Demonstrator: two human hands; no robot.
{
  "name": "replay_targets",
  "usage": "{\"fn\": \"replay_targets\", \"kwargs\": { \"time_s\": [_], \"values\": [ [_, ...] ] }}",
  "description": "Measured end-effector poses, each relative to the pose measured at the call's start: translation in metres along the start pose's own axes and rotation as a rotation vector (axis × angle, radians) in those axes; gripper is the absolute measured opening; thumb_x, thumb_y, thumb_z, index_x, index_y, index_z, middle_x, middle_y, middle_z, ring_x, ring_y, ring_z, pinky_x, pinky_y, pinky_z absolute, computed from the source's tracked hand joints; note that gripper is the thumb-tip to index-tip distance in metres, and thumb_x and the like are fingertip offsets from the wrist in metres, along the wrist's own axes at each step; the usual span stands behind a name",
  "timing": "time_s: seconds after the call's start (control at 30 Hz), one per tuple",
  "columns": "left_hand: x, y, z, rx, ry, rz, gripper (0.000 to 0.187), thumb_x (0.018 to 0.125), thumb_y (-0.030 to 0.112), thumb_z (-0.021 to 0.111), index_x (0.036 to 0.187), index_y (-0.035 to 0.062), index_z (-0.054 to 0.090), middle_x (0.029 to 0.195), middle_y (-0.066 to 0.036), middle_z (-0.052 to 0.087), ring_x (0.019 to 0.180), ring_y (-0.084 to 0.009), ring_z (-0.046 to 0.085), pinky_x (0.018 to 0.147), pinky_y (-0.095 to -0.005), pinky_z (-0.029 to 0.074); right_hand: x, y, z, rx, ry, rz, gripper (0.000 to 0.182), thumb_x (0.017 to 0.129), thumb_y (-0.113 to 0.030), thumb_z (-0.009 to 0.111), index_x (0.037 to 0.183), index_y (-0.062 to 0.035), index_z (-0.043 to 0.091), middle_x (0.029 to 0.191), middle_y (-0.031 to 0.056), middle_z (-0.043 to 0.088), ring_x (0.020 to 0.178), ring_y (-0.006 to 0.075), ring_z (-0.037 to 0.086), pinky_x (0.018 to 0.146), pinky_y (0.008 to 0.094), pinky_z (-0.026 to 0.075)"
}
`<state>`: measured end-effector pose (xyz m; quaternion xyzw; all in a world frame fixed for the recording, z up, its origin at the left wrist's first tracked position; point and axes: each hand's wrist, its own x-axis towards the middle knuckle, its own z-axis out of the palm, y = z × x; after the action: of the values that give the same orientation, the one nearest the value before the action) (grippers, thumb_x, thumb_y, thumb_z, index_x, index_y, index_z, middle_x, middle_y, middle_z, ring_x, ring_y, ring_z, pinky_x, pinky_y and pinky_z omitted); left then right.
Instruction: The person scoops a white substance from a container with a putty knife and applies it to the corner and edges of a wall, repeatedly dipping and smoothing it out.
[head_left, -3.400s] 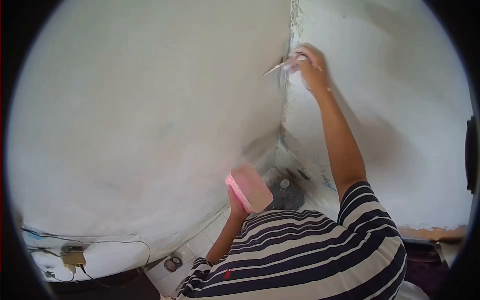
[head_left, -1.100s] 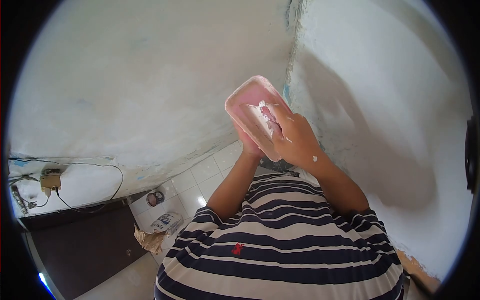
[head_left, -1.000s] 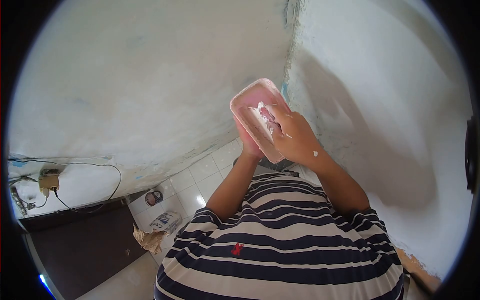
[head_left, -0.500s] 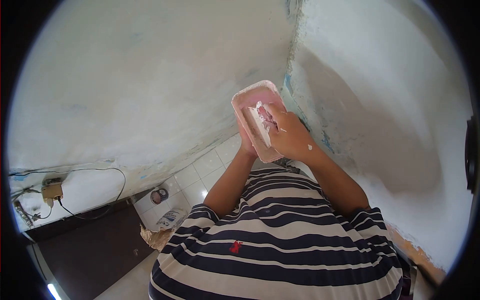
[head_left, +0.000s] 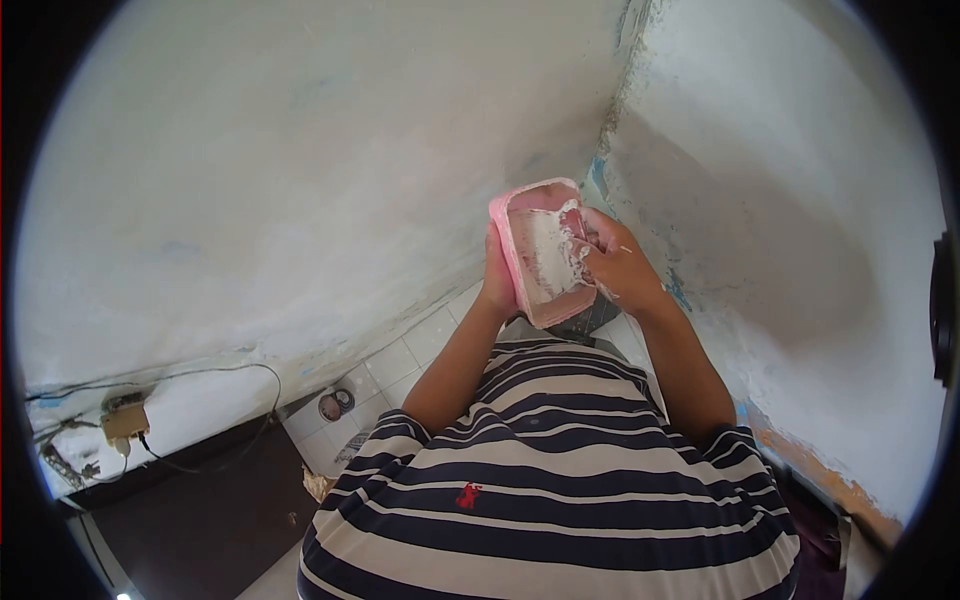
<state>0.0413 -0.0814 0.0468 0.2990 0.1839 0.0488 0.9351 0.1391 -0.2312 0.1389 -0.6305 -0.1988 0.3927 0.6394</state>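
In the middle of the head view, my left hand [head_left: 497, 272] grips a pink rectangular plastic tub [head_left: 505, 240] by its left side, some fingers hidden behind it. The tub is tilted so its inside faces me, and whitish paste coats the rim and walls. My right hand [head_left: 625, 268] is closed around a wide putty scraper [head_left: 545, 248] at the tub's right side. White paste covers the scraper's blade, which lies inside the tub; a reddish part shows by my fingers. Spots of paste stick to my right hand.
Two patchy plastered walls meet at a corner [head_left: 608, 125] just beyond the tub. At lower left, an electrical box [head_left: 124, 424] with loose cables hangs above a dark brown panel [head_left: 200, 510]. A small round object [head_left: 336, 404] rests on the white floor tiles [head_left: 398, 362].
The tub has turned and shifted slightly right, opening more toward me. The scraper has rotated so its paste-covered face shows more. The whole view has also shifted a little.
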Motion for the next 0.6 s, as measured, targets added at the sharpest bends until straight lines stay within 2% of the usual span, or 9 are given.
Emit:
{"fn": "replay_targets", "kwargs": {
  "time_s": [0.07, 0.17, 0.23, 0.27, 0.33, 0.37, 0.43, 0.53, 0.6],
  "values": [
    [0.006, 0.008, -0.009, 0.009, -0.018, -0.009, 0.094, 0.093, 0.080, 0.014, 0.150, 0.0084, 0.038, 0.143, -0.016, 0.051, 0.129, -0.0324, 0.053, 0.108, -0.0488, 0.045, 0.009, -0.001, 0.000, 0.065, 0.013, 0.049, 0.036, 0.096, -0.001, 0.052, 0.132, 0.0029, 0.050, 0.105, 0.0085, 0.067, 0.084, 0.0087, 0.060, 0.074, 0.0248, 0.047],
    [0.009, 0.015, -0.007, -0.093, -0.065, -0.031, 0.093, 0.094, 0.079, 0.015, 0.150, 0.0087, 0.037, 0.144, -0.016, 0.051, 0.130, -0.0324, 0.053, 0.109, -0.0488, 0.044, 0.014, 0.017, -0.004, 0.141, 0.108, 0.006, 0.039, 0.094, -0.005, 0.054, 0.132, 0.0047, 0.050, 0.105, 0.0131, 0.069, 0.093, 0.0170, 0.064, 0.084, 0.0321, 0.050],
    [0.012, 0.016, -0.012, -0.201, -0.204, -0.025, 0.091, 0.093, 0.080, 0.022, 0.150, 0.0111, 0.038, 0.145, -0.014, 0.050, 0.130, -0.0326, 0.052, 0.109, -0.0494, 0.043, 0.015, 0.023, -0.002, -0.262, 0.235, -0.128, 0.037, 0.093, -0.007, 0.056, 0.129, 0.0007, 0.052, 0.101, 0.0202, 0.070, 0.092, 0.0284, 0.068, 0.084, 0.0359, 0.050],
    [0.013, 0.017, -0.014, -0.199, -0.206, -0.033, 0.091, 0.093, 0.080, 0.022, 0.150, 0.0111, 0.038, 0.145, -0.014, 0.050, 0.130, -0.0326, 0.052, 0.109, -0.0494, 0.043, 0.012, 0.024, 0.000, -0.259, 0.243, -0.126, 0.037, 0.093, -0.007, 0.056, 0.129, 0.0007, 0.052, 0.101, 0.0202, 0.070, 0.092, 0.0284, 0.068, 0.084, 0.0359, 0.050],
    [0.018, 0.016, -0.016, -0.202, -0.149, -0.063, 0.091, 0.092, 0.080, 0.024, 0.151, 0.0119, 0.037, 0.147, -0.014, 0.048, 0.133, -0.0329, 0.049, 0.110, -0.0501, 0.042, 0.006, 0.008, 0.014, -0.459, 0.366, -0.156, 0.034, 0.092, -0.008, 0.056, 0.126, -0.0018, 0.053, 0.100, 0.0279, 0.068, 0.093, 0.0439, 0.066, 0.082, 0.0410, 0.050],
    [0.022, 0.015, -0.020, -0.200, -0.151, -0.067, 0.091, 0.092, 0.080, 0.024, 0.151, 0.0119, 0.037, 0.147, -0.014, 0.048, 0.133, -0.0329, 0.049, 0.110, -0.0501, 0.042, 0.007, 0.009, 0.017, -0.457, 0.371, -0.156, 0.034, 0.092, -0.008, 0.056, 0.126, -0.0018, 0.053, 0.100, 0.0279, 0.068, 0.093, 0.0439, 0.066, 0.082, 0.0410, 0.050],
    [0.027, 0.013, -0.025, -0.212, -0.149, -0.057, 0.090, 0.093, 0.080, 0.024, 0.152, 0.0126, 0.036, 0.147, -0.013, 0.048, 0.134, -0.0327, 0.049, 0.110, -0.0496, 0.041, 0.009, 0.013, 0.023, -0.658, 0.403, -0.238, 0.033, 0.093, -0.005, 0.056, 0.125, 0.0023, 0.054, 0.098, 0.0238, 0.070, 0.091, 0.0285, 0.071, 0.080, 0.0348, 0.051],
    [0.032, 0.012, -0.019, -0.243, -0.108, 0.004, 0.090, 0.093, 0.080, 0.024, 0.152, 0.0131, 0.035, 0.148, -0.012, 0.047, 0.134, -0.0322, 0.049, 0.111, -0.0495, 0.041, 0.013, 0.009, 0.035, -0.491, 0.569, -0.259, 0.034, 0.092, -0.005, 0.055, 0.125, 0.0010, 0.054, 0.099, 0.0269, 0.068, 0.093, 0.0405, 0.069, 0.081, 0.0391, 0.051],
    [0.032, 0.010, -0.013, -0.213, -0.056, 0.016, 0.090, 0.093, 0.080, 0.023, 0.153, 0.0135, 0.034, 0.148, -0.012, 0.047, 0.134, -0.0318, 0.048, 0.112, -0.0495, 0.040, 0.015, 0.008, 0.032, -0.566, 0.550, -0.181, 0.035, 0.091, -0.006, 0.055, 0.125, 0.0012, 0.055, 0.100, 0.0269, 0.068, 0.095, 0.0430, 0.068, 0.082, 0.0400, 0.051]
  ]
}}
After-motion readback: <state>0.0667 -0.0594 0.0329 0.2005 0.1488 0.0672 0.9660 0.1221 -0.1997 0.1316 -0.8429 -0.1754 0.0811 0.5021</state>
